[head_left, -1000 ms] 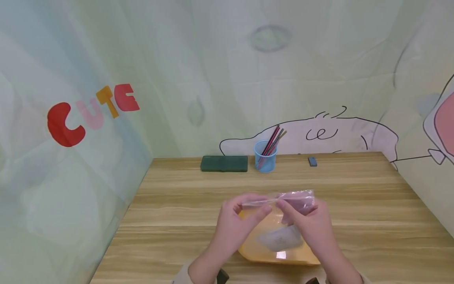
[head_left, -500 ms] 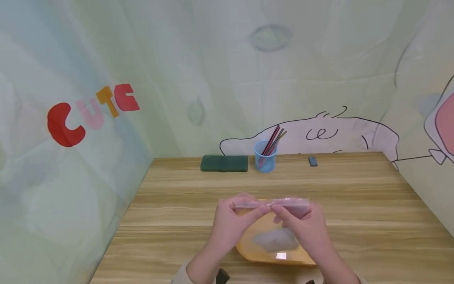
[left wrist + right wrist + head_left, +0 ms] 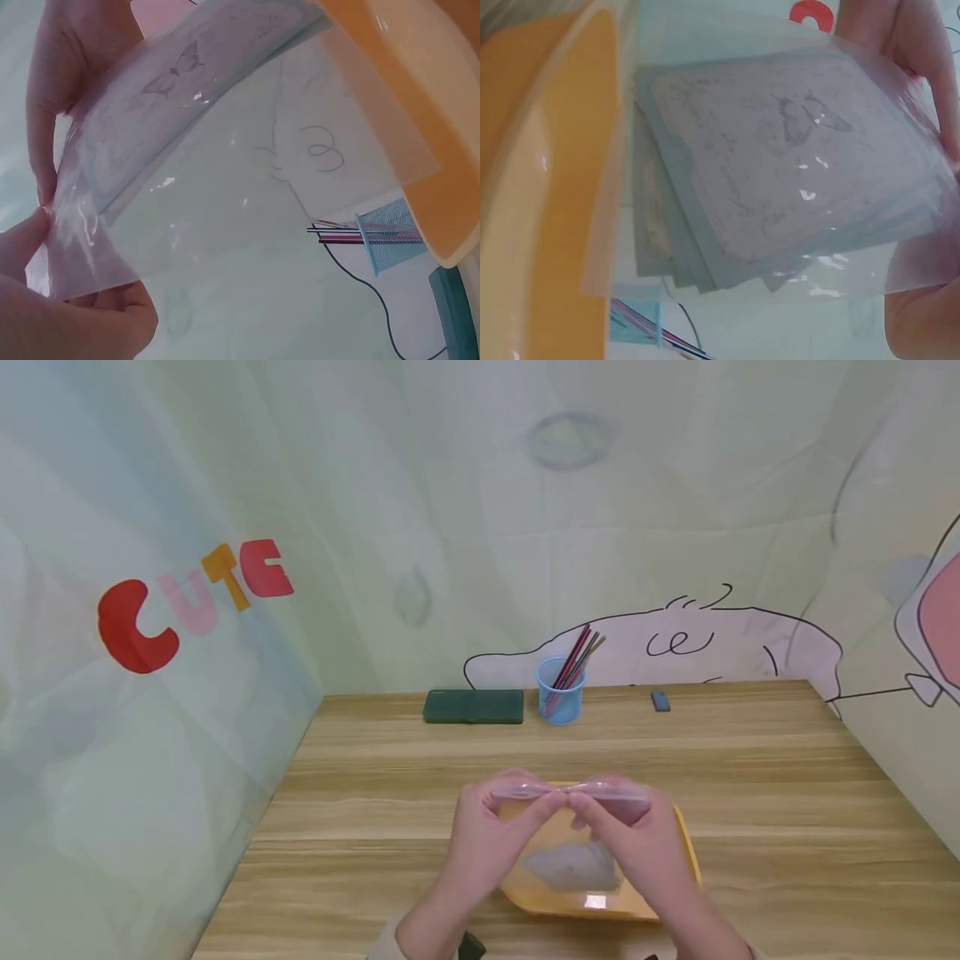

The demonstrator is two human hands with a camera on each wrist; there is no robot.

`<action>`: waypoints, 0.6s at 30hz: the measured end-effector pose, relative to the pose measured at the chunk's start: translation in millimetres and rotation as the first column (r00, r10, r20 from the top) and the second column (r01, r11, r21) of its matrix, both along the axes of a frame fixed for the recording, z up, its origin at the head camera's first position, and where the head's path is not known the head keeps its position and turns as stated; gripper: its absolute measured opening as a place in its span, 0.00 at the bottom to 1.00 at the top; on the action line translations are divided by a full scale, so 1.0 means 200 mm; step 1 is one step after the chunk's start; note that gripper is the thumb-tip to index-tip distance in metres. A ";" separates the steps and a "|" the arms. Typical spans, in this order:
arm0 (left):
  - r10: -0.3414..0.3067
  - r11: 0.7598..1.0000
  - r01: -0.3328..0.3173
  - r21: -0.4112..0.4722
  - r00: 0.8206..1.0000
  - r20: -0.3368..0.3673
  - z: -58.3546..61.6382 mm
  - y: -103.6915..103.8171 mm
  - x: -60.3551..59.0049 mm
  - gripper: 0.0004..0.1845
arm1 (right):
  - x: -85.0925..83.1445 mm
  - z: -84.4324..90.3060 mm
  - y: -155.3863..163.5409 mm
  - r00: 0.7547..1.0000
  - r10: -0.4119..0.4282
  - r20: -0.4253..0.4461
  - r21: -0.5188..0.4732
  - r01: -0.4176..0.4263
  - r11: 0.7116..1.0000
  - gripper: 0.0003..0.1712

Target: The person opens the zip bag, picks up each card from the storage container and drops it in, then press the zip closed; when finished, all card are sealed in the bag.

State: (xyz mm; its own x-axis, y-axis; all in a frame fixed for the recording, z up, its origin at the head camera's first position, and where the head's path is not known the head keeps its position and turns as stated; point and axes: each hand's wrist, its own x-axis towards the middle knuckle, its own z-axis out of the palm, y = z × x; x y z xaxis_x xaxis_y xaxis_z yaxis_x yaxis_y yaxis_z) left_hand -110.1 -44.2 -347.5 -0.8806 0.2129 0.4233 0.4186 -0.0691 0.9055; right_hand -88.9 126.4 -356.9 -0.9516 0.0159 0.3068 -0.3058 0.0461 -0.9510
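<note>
A clear plastic zip bag (image 3: 573, 867) hangs over the yellow-orange tray (image 3: 536, 903). My left hand (image 3: 483, 831) pinches its top edge between thumb and fingers. From the other side my right hand (image 3: 637, 839) pinches the same edge, the two thumbs meeting near its middle. Inside the bag, a stack of pale cards (image 3: 780, 172) with grey-blue borders shows in the right wrist view, the front one printed with a butterfly. In the left wrist view, the bag (image 3: 217, 225) slants away from both hands, its lower end overlapping the tray.
Along the back of the wooden table (image 3: 360, 827) lie a dark green case (image 3: 473, 707) and a small blue-grey block (image 3: 660, 702). Between them stands a light blue mesh cup (image 3: 561, 702) holding several thin pencils. A printed curtain (image 3: 375, 527) rises behind the table.
My thumbs have come together at the middle of the bag's top edge, which now lies flatter. The right hand has shifted left, uncovering the tray's right rim. The bag has drifted slightly left.
</note>
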 end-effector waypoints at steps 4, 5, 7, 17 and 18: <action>0.054 0.998 -0.055 -0.011 0.998 -0.020 0.00 -0.02 0.00 0.04 | 0.00 0.02 0.02 1.000 0.008 0.014 0.010 -0.008 1.000 0.05; 0.069 0.998 -0.069 -0.011 0.997 -0.022 0.00 -0.03 0.00 0.04 | 0.01 0.02 0.02 1.000 0.002 0.027 0.004 -0.002 1.000 0.05; 0.102 0.995 -0.102 -0.019 0.995 -0.023 0.00 -0.05 0.00 0.05 | 0.01 0.03 0.04 0.998 -0.024 0.054 -0.020 0.025 0.999 0.05; 0.180 0.983 -0.178 -0.047 0.983 0.026 0.02 -0.17 -0.03 0.05 | 0.00 0.02 0.12 0.997 -0.064 0.032 0.019 0.064 0.998 0.07; 0.187 0.981 -0.185 -0.056 0.982 0.036 0.02 -0.18 -0.03 0.05 | 0.00 0.02 0.13 0.999 -0.037 0.019 0.048 0.036 0.998 0.07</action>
State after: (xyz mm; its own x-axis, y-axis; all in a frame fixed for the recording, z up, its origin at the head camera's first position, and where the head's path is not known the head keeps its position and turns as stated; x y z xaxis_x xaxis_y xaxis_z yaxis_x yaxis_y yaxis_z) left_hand -115.7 -80.5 -344.4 -0.9231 0.0648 0.3792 0.3826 0.0539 0.9223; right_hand -88.3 152.9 -352.8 -0.9566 0.0361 0.2891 -0.2843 0.1022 -0.9533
